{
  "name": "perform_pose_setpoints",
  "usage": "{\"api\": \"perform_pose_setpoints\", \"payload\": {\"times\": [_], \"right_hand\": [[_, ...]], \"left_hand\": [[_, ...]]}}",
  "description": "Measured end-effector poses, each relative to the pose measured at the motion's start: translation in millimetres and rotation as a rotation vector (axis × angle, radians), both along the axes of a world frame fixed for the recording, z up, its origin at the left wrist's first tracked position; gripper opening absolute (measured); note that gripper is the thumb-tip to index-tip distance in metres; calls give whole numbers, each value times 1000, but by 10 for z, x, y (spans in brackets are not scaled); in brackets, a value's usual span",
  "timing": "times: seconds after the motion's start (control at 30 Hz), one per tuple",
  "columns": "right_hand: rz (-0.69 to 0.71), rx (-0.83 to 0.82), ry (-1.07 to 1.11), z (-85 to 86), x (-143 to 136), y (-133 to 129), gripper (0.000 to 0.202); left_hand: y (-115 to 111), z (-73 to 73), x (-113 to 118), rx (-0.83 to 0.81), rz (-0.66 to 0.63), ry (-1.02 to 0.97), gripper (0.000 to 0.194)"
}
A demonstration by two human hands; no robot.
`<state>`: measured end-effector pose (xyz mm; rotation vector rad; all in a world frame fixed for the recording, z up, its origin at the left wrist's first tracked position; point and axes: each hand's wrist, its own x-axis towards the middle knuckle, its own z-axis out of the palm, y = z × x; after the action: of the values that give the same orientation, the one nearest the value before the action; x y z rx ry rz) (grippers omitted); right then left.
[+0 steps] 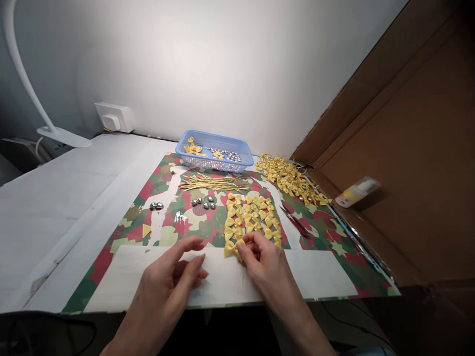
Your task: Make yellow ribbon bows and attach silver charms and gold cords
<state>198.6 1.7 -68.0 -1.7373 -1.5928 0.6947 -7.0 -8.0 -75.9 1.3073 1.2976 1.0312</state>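
My right hand (264, 259) pinches the right side of a yellow ribbon bow (230, 248) at the front end of a column of bows. Behind and beside it, more yellow bows (253, 216) lie in three columns on the patterned mat. My left hand (174, 277) hovers over a white paper strip (215, 277), thumb and fingers apart and nothing between them. Silver bells or beads (208, 202) lie in small groups beyond the left hand. Farther back is a bundle of thin gold-coloured ties (213, 183).
A blue basket (215, 165) with bows and silver pieces stands by the wall. Right of it lies a heap of yellow bows (287, 175). Dark-tipped scissors or tweezers (295, 221) rest right of the columns. A bottle (356, 192) stands against the cardboard (401, 163).
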Motion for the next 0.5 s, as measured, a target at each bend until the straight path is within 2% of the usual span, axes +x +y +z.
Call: {"api": "perform_pose_setpoints", "payload": {"times": [0.23, 0.3, 0.37, 0.43, 0.5], "right_hand": [[-81, 154, -237, 103, 159, -155, 20], [-38, 231, -264, 109, 149, -232, 18], [38, 333, -275, 79, 91, -294, 17], [113, 403, -278, 29, 12, -350, 17], [159, 417, -263, -24, -58, -418, 16]], "left_hand": [[-88, -82, -82, 81, -7, 48, 17], [-75, -77, -71, 132, -25, 52, 12], [-49, -62, -62, 218, -104, 85, 10], [-27, -45, -57, 319, -197, 157, 12], [-19, -37, -52, 392, -223, 234, 17]]}}
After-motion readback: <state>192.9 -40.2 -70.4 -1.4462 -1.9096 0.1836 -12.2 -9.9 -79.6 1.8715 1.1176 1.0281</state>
